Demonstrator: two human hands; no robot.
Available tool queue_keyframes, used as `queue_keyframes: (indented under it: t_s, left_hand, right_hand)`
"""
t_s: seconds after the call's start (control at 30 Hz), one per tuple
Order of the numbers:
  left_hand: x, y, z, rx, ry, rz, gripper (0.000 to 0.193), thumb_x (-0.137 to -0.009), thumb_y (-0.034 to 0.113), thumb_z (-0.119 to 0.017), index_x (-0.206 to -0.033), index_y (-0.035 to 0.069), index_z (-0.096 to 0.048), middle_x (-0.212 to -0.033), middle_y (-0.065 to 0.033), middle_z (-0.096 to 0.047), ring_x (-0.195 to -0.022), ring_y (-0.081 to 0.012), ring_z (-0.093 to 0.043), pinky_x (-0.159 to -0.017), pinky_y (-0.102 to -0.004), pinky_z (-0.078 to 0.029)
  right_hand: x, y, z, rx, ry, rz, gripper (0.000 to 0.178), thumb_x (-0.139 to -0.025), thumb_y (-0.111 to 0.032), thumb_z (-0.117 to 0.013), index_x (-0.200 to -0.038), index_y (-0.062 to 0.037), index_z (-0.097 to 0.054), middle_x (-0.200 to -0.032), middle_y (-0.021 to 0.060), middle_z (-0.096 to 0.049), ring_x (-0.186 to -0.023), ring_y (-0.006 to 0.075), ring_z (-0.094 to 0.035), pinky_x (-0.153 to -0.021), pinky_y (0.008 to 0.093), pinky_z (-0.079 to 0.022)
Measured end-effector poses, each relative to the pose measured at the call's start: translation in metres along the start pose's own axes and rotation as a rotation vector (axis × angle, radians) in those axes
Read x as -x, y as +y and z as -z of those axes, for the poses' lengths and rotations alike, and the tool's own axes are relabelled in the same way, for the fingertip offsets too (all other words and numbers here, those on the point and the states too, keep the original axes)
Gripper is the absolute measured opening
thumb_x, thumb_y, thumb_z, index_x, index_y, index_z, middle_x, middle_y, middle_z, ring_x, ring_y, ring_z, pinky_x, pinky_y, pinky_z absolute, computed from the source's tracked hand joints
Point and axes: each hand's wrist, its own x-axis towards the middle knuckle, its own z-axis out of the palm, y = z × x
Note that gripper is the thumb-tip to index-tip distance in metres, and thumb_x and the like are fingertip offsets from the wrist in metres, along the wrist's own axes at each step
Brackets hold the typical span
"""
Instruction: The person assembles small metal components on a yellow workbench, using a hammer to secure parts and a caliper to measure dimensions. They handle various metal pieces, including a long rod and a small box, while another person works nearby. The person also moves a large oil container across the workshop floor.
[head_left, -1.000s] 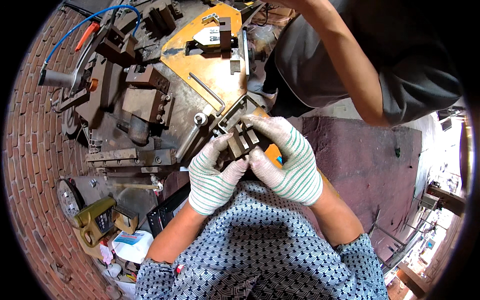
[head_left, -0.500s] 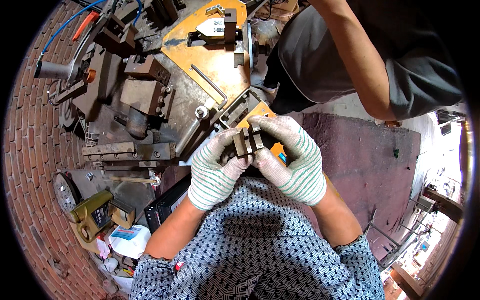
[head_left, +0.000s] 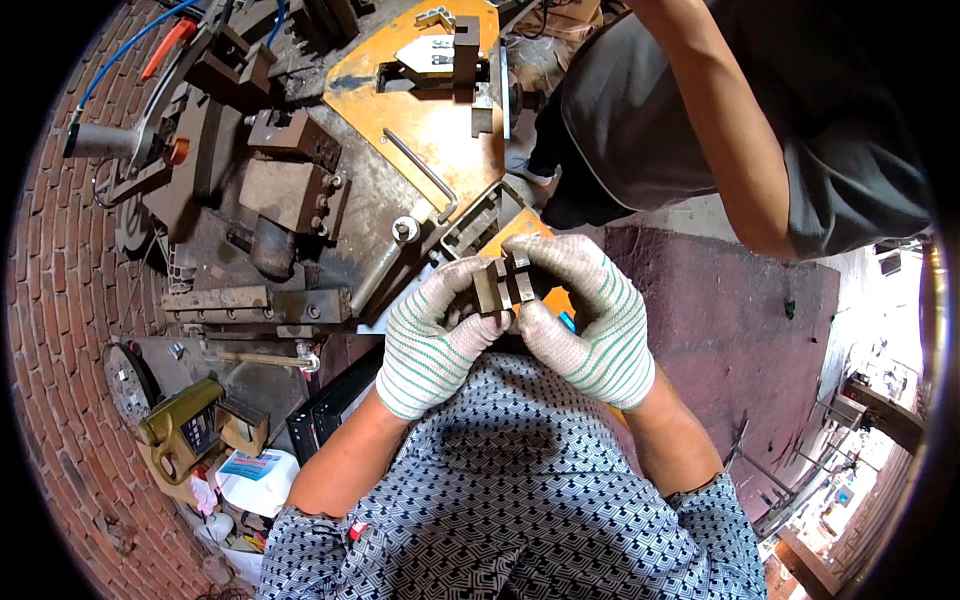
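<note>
In front of my chest, both hands in white knit gloves with green stripes hold small stepped metal blocks. My left hand [head_left: 432,338] pinches the left block [head_left: 489,289] between thumb and fingers. The right block [head_left: 519,280] sits close beside it, gripped by my right hand [head_left: 597,325] with the fingers over its top end and the thumb near its lower end. A dark notch shows between the blocks; whether they are joined there I cannot tell. My fingers hide their outer sides.
Beyond my hands stands a yellow machine table [head_left: 455,130] with an L-shaped hex key [head_left: 420,172] on it. A vise-like steel block [head_left: 283,193] and a metal handle [head_left: 380,265] are at left. Another person's arm [head_left: 725,120] reaches in at upper right. An olive jug [head_left: 185,430] stands lower left.
The blocks have shifted slightly right, and their tilt has changed a little. My right thumb has moved a bit to the right along the right block. Both hands keep their grip.
</note>
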Motion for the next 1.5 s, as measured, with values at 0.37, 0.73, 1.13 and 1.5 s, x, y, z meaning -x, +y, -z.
queue_keyframes:
  t_s: [0.37,0.73,1.13,1.5]
  left_hand:
    - [-0.005,0.001,0.005,0.025,0.003,0.073,0.047,-0.086,0.014,-0.080,-0.127,0.001,-0.062,-0.119,-0.0073,-0.065,-0.106,-0.0136,-0.063,-0.093,-0.0288,-0.051]
    - [-0.012,0.005,0.011,-0.062,-0.055,0.181,0.050,-0.083,0.020,-0.083,-0.124,0.000,-0.063,-0.111,-0.0066,-0.068,-0.101,-0.0143,-0.065,-0.091,-0.0307,-0.053]
    - [-0.011,0.001,0.008,-0.122,-0.006,0.109,0.044,-0.084,0.018,-0.081,-0.120,-0.001,-0.064,-0.102,-0.0083,-0.068,-0.093,-0.0118,-0.065,-0.084,-0.0266,-0.053]
    - [-0.007,-0.008,0.007,-0.353,0.076,0.023,0.044,-0.080,0.013,-0.082,-0.118,-0.002,-0.065,-0.108,-0.0133,-0.069,-0.093,-0.0168,-0.068,-0.084,-0.0292,-0.056]
  right_hand:
    - [-0.005,0.008,-0.001,0.031,-0.002,0.017,0.048,-0.083,-0.017,-0.073,-0.127,-0.0013,-0.063,-0.111,0.0129,-0.067,-0.100,0.0240,-0.065,-0.091,0.0351,-0.051]
    - [-0.006,0.009,-0.002,-0.036,-0.002,-0.074,0.048,-0.082,-0.017,-0.075,-0.126,-0.0022,-0.065,-0.101,0.0096,-0.069,-0.086,0.0169,-0.065,-0.082,0.0307,-0.053]
    - [-0.005,0.009,-0.003,-0.031,-0.002,-0.097,0.045,-0.085,-0.017,-0.071,-0.127,-0.0034,-0.064,-0.102,0.0097,-0.068,-0.089,0.0180,-0.065,-0.085,0.0318,-0.053]
    - [-0.002,0.014,-0.005,-0.072,-0.021,-0.171,0.044,-0.088,-0.014,-0.064,-0.130,-0.0010,-0.060,-0.108,0.0136,-0.066,-0.101,0.0220,-0.064,-0.094,0.0353,-0.049]
